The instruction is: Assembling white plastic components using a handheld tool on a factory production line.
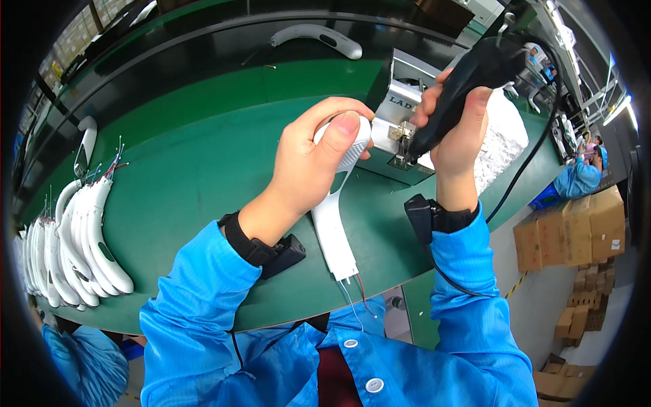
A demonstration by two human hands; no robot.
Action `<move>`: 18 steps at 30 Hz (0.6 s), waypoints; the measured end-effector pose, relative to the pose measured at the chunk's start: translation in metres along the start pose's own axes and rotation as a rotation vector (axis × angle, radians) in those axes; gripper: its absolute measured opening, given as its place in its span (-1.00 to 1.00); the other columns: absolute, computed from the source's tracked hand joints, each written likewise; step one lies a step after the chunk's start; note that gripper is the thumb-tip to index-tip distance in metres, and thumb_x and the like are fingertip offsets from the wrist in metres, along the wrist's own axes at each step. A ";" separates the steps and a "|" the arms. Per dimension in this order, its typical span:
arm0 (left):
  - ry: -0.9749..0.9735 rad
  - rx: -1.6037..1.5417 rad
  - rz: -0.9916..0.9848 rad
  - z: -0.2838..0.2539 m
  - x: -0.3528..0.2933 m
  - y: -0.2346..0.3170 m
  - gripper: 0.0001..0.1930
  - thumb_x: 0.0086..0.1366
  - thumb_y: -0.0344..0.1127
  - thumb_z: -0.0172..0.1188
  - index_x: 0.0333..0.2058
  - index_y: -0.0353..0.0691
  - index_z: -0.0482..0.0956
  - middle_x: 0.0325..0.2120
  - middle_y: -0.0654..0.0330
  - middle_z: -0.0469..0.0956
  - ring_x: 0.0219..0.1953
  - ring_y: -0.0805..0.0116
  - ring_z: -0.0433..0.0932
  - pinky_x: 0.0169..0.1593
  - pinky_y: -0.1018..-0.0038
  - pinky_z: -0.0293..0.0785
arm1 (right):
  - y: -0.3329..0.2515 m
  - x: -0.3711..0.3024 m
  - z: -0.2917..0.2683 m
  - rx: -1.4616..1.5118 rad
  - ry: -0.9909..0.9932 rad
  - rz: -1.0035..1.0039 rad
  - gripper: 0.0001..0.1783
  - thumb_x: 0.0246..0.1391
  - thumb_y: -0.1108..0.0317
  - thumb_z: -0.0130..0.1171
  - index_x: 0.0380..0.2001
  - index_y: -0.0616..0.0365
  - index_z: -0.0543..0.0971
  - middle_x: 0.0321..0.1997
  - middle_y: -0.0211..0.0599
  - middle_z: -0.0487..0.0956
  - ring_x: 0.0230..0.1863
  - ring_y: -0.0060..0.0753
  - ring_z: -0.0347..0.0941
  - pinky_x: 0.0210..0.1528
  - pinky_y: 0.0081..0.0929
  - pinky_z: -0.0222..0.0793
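Observation:
My left hand (315, 152) is closed round the ribbed upper end of a white curved plastic housing (333, 234), thumb on top. A red and a pale wire hang from the housing's lower end, toward me. My right hand (458, 125) grips a black electric screwdriver (464, 88), tilted with its nose down to the left. That nose is at the front of a metal box-shaped screw feeder (400, 102), by its small metal pick-up point; whether the bit touches a screw is hidden. Beside the feeder, partly behind my right hand, lies a white crumpled bag (502, 139).
Several similar white housings with wires (85, 244) stand in a row at the left of the green table (196, 163). Another housing (319, 37) lies on the dark far ledge. A black cable (525, 166) runs down at the right. Cardboard boxes (569, 230) and a person in blue (580, 178) are beyond.

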State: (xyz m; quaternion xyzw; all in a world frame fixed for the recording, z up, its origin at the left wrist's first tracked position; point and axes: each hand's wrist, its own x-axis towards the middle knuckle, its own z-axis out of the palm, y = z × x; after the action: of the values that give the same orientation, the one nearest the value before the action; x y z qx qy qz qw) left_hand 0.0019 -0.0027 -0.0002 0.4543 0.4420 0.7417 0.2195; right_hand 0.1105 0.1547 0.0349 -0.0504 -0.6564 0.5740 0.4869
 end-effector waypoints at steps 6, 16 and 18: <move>-0.001 -0.061 -0.016 0.002 0.002 -0.007 -0.53 0.34 0.05 -0.04 -0.18 -0.34 0.48 -0.45 0.13 0.54 -0.40 0.43 0.55 -0.27 0.53 0.50 | 0.017 -0.058 0.006 0.270 -0.037 0.140 -0.19 0.03 -0.38 -0.09 -0.11 0.26 0.34 -0.58 -0.26 0.41 -0.61 -0.44 0.36 -0.51 -0.49 0.34; -0.011 -0.075 0.008 -0.003 0.001 -0.008 -0.53 0.31 0.08 0.02 -0.19 -0.30 0.50 -0.45 0.16 0.53 -0.41 0.47 0.53 -0.28 0.55 0.47 | -0.002 -0.108 0.053 0.555 -0.190 0.252 0.01 -0.26 -0.64 -0.09 -0.18 0.19 0.35 -0.59 -0.19 0.44 -0.60 -0.32 0.40 -0.42 -0.34 0.40; -0.006 -0.078 0.010 -0.004 0.001 -0.008 -0.53 0.31 0.08 0.02 -0.20 -0.30 0.51 -0.45 0.16 0.53 -0.41 0.47 0.52 -0.28 0.55 0.47 | 0.000 -0.109 0.055 0.554 -0.186 0.236 0.00 -0.26 -0.63 -0.07 -0.17 0.19 0.35 -0.58 -0.19 0.44 -0.59 -0.31 0.40 -0.42 -0.34 0.40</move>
State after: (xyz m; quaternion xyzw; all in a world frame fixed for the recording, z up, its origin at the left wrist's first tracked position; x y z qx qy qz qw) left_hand -0.0027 0.0008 -0.0074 0.4496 0.4099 0.7581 0.2347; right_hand 0.1292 0.0475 -0.0210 0.0613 -0.5063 0.7857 0.3501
